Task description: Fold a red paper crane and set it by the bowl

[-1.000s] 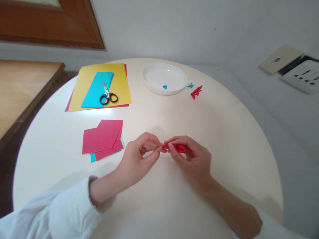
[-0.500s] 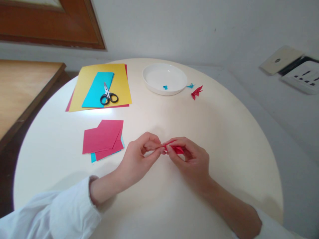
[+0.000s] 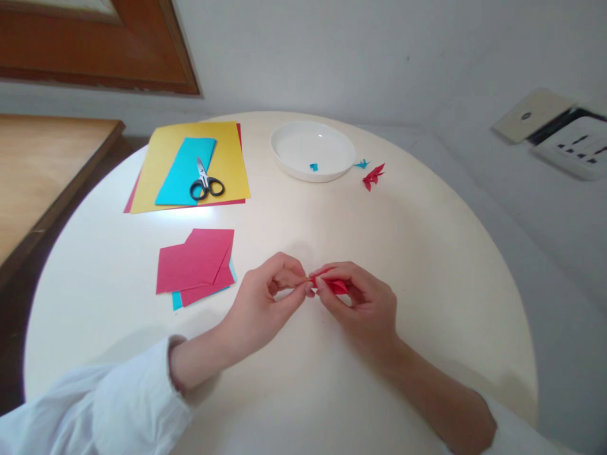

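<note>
A small folded red paper (image 3: 337, 287) is held just above the table, between my two hands. My left hand (image 3: 270, 294) pinches its left end with thumb and forefinger. Around its middle, the thumb and fingers of my right hand (image 3: 363, 300) are closed, and a rounded red flap sticks out under them. My fingers cover much of the folding. To the left lies a loose pile of red paper pieces (image 3: 194, 262), with blue paper (image 3: 177, 300) showing beneath.
Scissors (image 3: 205, 180) with black handles rest on folded blue paper (image 3: 183, 174) over yellow sheets (image 3: 232, 158). A white dish (image 3: 313, 142) holds blue scraps (image 3: 313, 167). Right of it are a blue paper figure (image 3: 363, 163) and a red one (image 3: 374, 177). A wall socket (image 3: 576, 145) is at right.
Both hands keep their pinch on the red paper in nearly the same pose. The whole view has shifted very slightly.
</note>
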`<state>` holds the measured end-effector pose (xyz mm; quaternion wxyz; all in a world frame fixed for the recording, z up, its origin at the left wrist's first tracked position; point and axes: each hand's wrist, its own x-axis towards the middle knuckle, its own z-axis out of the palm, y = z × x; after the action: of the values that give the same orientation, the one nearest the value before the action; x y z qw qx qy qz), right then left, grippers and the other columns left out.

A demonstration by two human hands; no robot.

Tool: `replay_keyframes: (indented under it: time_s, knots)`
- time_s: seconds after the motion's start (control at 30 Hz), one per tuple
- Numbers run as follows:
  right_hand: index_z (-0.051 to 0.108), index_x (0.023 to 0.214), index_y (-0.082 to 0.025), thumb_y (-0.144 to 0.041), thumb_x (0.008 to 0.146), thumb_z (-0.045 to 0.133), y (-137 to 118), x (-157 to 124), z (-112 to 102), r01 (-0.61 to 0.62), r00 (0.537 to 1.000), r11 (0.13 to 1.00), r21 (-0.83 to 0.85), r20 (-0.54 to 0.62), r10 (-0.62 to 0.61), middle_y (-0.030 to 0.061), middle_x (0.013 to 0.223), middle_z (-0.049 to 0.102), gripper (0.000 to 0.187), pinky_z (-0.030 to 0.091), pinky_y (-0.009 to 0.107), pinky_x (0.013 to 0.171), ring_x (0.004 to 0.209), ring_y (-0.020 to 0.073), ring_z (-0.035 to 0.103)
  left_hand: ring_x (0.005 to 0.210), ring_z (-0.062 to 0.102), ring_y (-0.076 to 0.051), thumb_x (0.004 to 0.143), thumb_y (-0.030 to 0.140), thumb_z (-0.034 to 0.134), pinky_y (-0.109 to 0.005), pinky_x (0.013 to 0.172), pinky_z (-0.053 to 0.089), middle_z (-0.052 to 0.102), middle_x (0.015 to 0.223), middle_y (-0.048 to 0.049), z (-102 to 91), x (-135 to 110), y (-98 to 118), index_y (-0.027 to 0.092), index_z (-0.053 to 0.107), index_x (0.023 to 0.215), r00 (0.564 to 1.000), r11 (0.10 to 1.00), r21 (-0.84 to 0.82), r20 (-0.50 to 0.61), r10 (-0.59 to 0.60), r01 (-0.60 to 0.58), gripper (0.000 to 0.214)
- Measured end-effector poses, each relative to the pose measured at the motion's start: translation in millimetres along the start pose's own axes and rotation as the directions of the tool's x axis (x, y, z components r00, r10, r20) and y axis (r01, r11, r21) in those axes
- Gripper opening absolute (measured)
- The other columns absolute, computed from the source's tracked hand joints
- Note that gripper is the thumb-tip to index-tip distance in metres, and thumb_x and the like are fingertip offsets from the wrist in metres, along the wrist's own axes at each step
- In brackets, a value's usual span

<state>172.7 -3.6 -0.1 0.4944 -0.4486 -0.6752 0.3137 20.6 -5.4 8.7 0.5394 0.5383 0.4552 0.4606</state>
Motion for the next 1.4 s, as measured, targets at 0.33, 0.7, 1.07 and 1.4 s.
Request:
replay_keyframes:
  time_s: [0.33,0.7,1.07,1.4]
  knots:
    - [0.062,0.074,-0.018,-0.011,0.077,0.06,-0.2,1.7,-0.1,0.048,0.999,0.996,-0.082,-0.004,-0.048,0.002,0.075,0.067,0.008,0.055,0.02,0.058,0.065,0.0105,0.063,0.061,0.064,-0.009,0.076,0.017,0.061,-0.016,0.056,0.046,0.065,0.062,0.0021,0.5,-0.7,2.0,0.018,0.051,0.075,1.0,1.0,-0.011,0.008,-0.014,0.014,0.01]
    - [0.06,0.074,-0.018,-0.012,0.076,0.06,2.2,2.8,0.5,0.027,1.0,0.999,-0.042,0.007,-0.027,0.002,0.074,0.065,0.006,0.053,0.02,0.056,0.063,0.0101,0.062,0.064,0.065,-0.012,0.072,0.019,0.065,-0.019,0.06,0.05,0.068,0.063,0.0006,1.3,5.1,-2.3,0.017,0.055,0.078,0.992,0.989,-0.087,0.006,-0.123,0.124,0.012]
    - [0.06,0.078,-0.02,-0.014,0.078,0.06,3.6,1.0,-0.5,0.013,0.999,1.0,-0.002,0.044,-0.013,0.0024,0.078,0.063,0.006,0.054,0.026,0.061,0.07,0.0133,0.062,0.061,0.061,-0.012,0.071,0.021,0.064,-0.02,0.059,0.048,0.066,0.062,-0.0015,0.5,6.7,-1.2,0.014,0.064,0.067,0.986,0.986,-0.035,0.013,-0.165,0.165,0.008]
    - [0.061,0.082,-0.02,-0.014,0.08,0.058,6.3,0.1,-1.2,0.04,0.999,0.999,-0.014,0.029,-0.04,0.0049,0.088,0.066,0.007,0.056,0.03,0.072,0.082,0.0156,0.065,0.063,0.062,-0.013,0.071,0.025,0.063,-0.022,0.06,0.049,0.067,0.065,-0.0021,0.7,7.6,-1.2,0.014,0.064,0.069,0.987,0.987,-0.013,0.001,-0.161,0.161,0.011]
